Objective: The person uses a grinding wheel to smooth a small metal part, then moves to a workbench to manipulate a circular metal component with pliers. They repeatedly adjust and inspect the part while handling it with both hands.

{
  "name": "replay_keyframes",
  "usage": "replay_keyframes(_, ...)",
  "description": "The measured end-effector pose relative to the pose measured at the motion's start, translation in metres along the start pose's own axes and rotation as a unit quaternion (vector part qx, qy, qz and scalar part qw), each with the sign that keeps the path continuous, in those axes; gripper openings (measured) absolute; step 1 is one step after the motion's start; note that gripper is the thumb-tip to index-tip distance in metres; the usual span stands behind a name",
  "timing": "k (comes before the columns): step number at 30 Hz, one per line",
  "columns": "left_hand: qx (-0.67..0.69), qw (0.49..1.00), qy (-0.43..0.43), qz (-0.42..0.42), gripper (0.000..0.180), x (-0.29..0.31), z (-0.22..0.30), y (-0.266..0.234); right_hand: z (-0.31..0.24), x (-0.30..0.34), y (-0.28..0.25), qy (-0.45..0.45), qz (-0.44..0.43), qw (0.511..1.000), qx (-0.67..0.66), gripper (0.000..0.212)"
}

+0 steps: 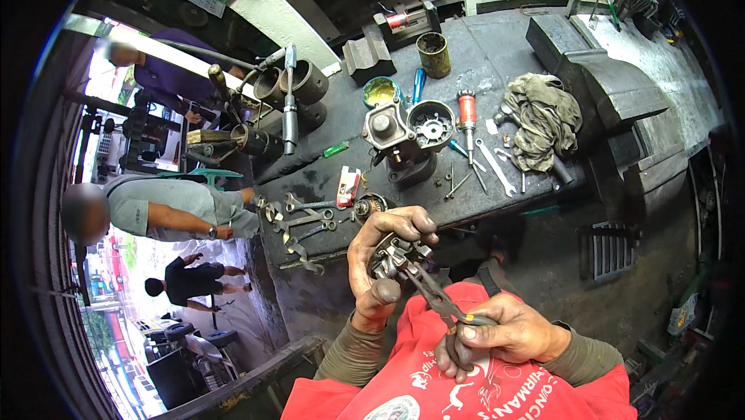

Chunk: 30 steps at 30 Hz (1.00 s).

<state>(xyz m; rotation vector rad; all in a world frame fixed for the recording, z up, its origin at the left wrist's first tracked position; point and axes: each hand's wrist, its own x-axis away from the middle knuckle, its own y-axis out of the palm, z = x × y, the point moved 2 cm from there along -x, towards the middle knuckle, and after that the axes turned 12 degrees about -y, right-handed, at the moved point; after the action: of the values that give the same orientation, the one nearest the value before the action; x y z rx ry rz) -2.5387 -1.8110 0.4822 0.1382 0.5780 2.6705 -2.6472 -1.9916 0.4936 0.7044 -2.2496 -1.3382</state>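
Note:
My left hand (378,253) is wrapped round a small round metal machine part (396,255) with raised, toothed-looking pieces, held up in front of my chest. Closed on the handles of long-nosed pliers (439,301) is my right hand (500,336). The jaws of the pliers reach into the metal part; what they grip there is too small to tell. Beyond my left hand, at the bench's near edge, lies a round part with copper-coloured windings (370,206). A grey metal housing (390,126) stands farther back, with an open round casing (431,124) beside it.
The dark workbench (473,47) carries several wrenches (310,222), a combination wrench (497,167), a red-handled tool (467,113), a crumpled rag (543,121), a tin of yellow grease (380,92) and a heavy vise (601,82). People (174,206) stand at the left, beyond the bench.

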Motion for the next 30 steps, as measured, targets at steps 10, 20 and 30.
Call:
replay_keyframes(10,0.129,0.991,-0.007,-0.035,0.065,0.004,0.000,0.012,-0.001,-0.002,0.005,0.012,0.004,0.995,-0.103,0.037)
replay_keyframes(20,0.065,0.996,0.040,-0.053,0.046,0.001,0.001,0.014,0.007,0.006,0.007,0.017,0.015,0.978,-0.209,0.041)
replay_keyframes(30,0.042,0.997,0.036,-0.049,0.045,0.001,-0.001,0.007,0.010,0.000,0.003,0.030,0.009,0.980,-0.194,0.040)
